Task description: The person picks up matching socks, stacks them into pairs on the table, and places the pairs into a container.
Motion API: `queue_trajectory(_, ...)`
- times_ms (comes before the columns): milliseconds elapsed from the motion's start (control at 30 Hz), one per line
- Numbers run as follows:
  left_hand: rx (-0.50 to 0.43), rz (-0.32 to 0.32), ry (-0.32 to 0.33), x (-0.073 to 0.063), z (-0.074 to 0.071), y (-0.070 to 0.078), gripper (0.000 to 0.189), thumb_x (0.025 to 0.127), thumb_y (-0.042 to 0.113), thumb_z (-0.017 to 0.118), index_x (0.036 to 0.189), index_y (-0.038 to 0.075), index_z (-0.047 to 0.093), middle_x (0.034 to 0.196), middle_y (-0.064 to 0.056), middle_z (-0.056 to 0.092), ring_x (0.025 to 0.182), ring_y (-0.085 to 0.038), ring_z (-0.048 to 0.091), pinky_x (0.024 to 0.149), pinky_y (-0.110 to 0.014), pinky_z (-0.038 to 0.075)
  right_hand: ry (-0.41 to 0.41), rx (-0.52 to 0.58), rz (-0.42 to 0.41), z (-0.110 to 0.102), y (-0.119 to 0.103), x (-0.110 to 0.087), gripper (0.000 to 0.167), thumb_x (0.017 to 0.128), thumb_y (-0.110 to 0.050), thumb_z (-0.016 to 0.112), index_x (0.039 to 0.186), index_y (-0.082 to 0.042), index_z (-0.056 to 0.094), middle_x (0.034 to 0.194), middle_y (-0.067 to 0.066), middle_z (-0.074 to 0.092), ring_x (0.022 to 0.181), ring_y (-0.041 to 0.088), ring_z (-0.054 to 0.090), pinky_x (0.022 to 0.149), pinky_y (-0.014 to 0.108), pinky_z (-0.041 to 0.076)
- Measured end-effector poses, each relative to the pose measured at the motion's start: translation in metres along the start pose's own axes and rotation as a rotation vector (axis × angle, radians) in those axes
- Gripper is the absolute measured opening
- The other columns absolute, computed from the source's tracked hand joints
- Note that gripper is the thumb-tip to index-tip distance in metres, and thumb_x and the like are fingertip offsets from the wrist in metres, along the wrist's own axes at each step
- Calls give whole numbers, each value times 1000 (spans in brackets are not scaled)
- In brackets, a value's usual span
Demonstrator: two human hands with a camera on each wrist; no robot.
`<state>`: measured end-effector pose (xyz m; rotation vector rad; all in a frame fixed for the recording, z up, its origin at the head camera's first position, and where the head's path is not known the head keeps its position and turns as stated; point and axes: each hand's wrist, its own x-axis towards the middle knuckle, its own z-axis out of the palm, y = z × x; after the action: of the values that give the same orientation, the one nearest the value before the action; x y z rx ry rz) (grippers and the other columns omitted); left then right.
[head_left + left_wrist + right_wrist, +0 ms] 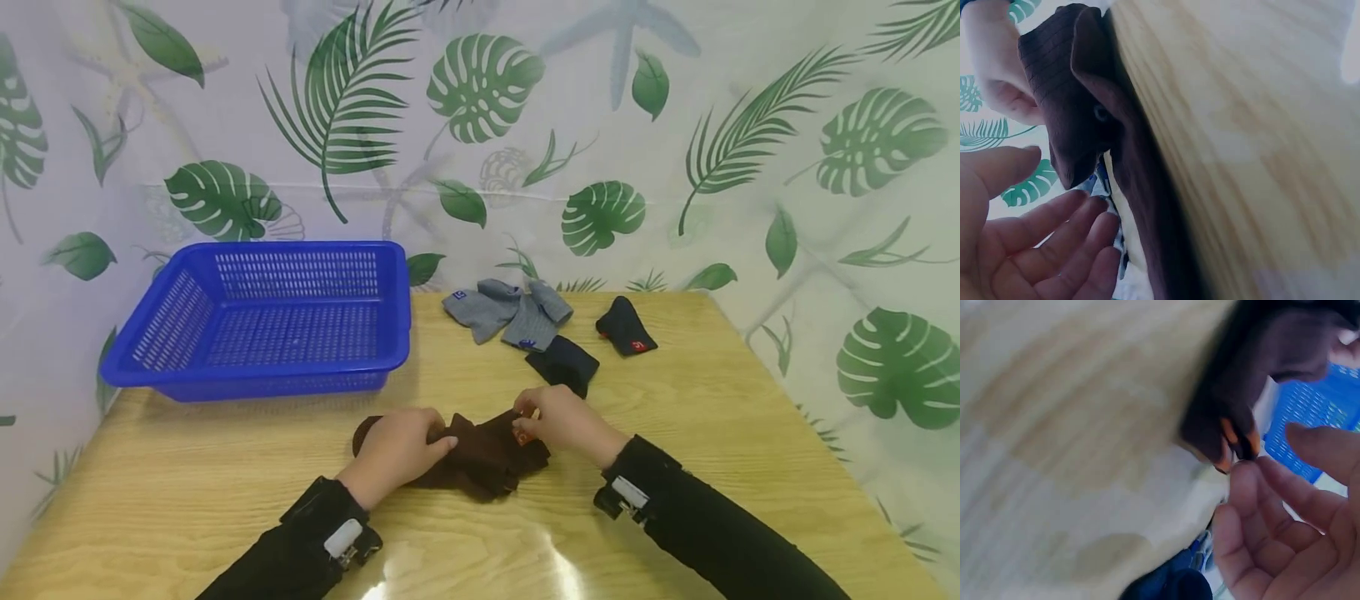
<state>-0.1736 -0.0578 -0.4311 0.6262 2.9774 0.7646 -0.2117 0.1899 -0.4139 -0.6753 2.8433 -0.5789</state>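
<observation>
A pair of dark brown socks point(480, 454) lies in a loose heap on the table in front of me. My left hand point(401, 442) is over their left part; in the left wrist view its thumb stands apart from loosely bent fingers point(1066, 250), beside the raised brown cloth point(1066, 94). At the right end, by an orange-red mark point(522, 435), is my right hand point(562, 421). In the right wrist view its fingertips point(1244, 478) meet the orange-marked sock edge point(1225, 450), while the thumb stays away from the cloth.
A blue plastic basket point(393, 350) stands at the back left of the wooden table point(720, 500). Grey socks point(487, 312) lie at the back middle, with a black sock point(562, 362) just in front. Another black sock with a red mark point(622, 325) lies further right. A leaf-patterned cloth point(480, 167) hangs behind.
</observation>
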Motion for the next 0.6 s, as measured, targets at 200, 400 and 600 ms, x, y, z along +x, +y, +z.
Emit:
queue_trajectory(200, -146, -81, -100, 3, 5, -3, 22, 86, 28, 74, 97, 9, 73, 96, -5, 72, 88, -23, 67, 74, -38, 53, -23, -88, 32, 14, -1, 5, 30, 84, -10, 74, 112, -2, 66, 73, -3, 57, 69, 12, 56, 70, 33, 50)
queue_trajectory(400, -219, -63, -87, 1, 4, -8, 15, 85, 20, 75, 79, 14, 63, 81, 4, 64, 73, -14, 57, 67, -32, 47, 9, -121, 34, 16, -4, 8, 13, 83, -8, 74, 90, -9, 64, 74, -2, 52, 70, 12, 52, 66, 31, 47)
queue_trajectory(600, -262, -18, -64, -2, -11, -8, 17, 85, 18, 73, 76, 16, 59, 77, 4, 58, 70, -13, 50, 64, -30, 43, 28, -45, 1, -2, -8, 1, 11, 85, -8, 71, 84, -11, 61, 74, -4, 61, 64, 9, 55, 59, 28, 46)
